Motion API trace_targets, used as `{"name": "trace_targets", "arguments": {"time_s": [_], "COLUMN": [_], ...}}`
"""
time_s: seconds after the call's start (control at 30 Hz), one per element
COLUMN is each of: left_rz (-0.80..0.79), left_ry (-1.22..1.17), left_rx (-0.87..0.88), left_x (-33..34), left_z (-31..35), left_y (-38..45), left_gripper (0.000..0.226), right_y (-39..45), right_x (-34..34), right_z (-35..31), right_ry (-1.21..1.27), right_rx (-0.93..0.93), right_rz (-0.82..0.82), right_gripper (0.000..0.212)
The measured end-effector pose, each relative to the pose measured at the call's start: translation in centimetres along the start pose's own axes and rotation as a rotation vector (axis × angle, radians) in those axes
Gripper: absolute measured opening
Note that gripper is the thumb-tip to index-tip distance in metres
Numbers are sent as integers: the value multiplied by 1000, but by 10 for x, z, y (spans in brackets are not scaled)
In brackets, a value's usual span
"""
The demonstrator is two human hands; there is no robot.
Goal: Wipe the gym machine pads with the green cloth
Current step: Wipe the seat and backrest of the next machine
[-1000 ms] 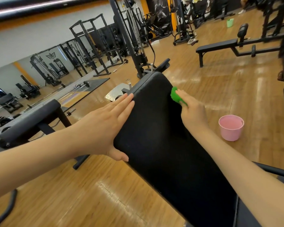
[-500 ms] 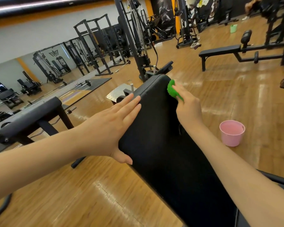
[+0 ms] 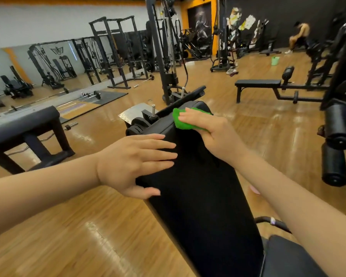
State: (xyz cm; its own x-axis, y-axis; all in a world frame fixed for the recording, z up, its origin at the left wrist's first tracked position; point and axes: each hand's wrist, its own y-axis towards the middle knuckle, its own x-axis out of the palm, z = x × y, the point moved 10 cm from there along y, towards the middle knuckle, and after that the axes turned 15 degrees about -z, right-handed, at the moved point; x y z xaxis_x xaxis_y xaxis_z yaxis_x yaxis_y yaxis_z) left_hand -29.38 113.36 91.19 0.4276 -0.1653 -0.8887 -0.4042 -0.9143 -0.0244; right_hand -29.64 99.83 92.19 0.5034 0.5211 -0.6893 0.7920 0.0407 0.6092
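Note:
A long black back pad of a gym machine runs from the lower right up to the middle of the head view. My right hand presses a bunched green cloth flat against the pad's far top end, fingers pointing left. My left hand lies open and flat on the pad's left edge, thumb hooked over the side, holding nothing. A second black seat pad shows at the bottom right corner.
A black padded bench stands to the left, a flat bench at the right rear, roller pads at the right edge. A cable tower rises behind the pad. A person sits far back at right. Wooden floor all around.
My right hand has slid the green cloth from the pad's right edge up and left onto its top end. The view has lifted; the pink bucket is now hidden behind my right arm.

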Motion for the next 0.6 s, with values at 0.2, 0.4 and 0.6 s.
{"name": "trace_targets", "arguments": {"time_s": [0.2, 0.4, 0.6], "left_rz": [113, 158, 174], "left_ry": [-36, -33, -26], "left_rx": [29, 46, 69], "left_x": [-1, 1, 1], "left_z": [0, 0, 0], "left_y": [-2, -5, -7], "left_gripper": [50, 49, 49], "right_y": [5, -53, -41], "right_x": [22, 13, 3], "right_z": [-36, 54, 22], "right_ry": [-44, 106, 166], "right_rx": [-155, 288, 367], "right_rz": [-29, 362, 465], "right_gripper": [44, 54, 48]}}
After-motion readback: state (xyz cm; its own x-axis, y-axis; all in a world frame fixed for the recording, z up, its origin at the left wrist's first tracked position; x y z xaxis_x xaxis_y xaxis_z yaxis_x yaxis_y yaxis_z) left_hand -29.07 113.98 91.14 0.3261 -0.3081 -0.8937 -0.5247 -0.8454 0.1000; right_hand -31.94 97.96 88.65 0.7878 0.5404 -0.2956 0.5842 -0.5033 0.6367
